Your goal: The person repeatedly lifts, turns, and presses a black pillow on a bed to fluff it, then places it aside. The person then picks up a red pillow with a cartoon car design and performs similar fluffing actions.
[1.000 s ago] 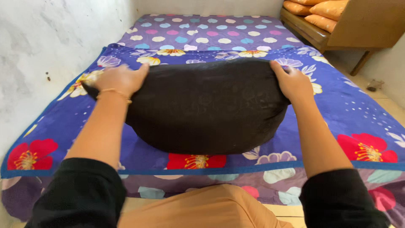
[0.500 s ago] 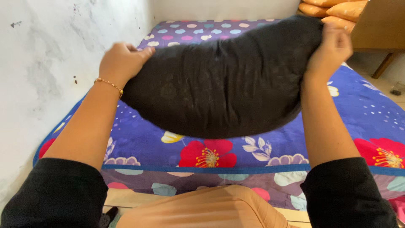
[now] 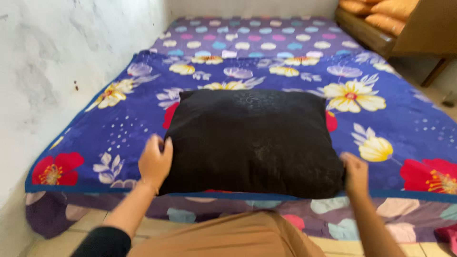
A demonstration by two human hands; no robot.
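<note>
A black square pillow point(image 3: 252, 140) lies flat on the blue flowered bedsheet point(image 3: 119, 119), near the bed's front edge. My left hand point(image 3: 154, 162) grips the pillow's near left corner, fingers curled on its edge. The near right corner sits under my right hand point(image 3: 354, 173), whose fingers are closed on it. Both forearms reach forward from black sleeves.
A white wall point(image 3: 57, 62) runs along the bed's left side. Beyond the blue sheet lies a purple spotted sheet point(image 3: 247, 35). A wooden piece of furniture point(image 3: 419, 28) with orange cushions point(image 3: 385, 14) stands at the back right. Tiled floor shows at the right.
The pillow was held up in the air by its top corners; it now lies flat on the bed, and my hands have come down to its near corners.
</note>
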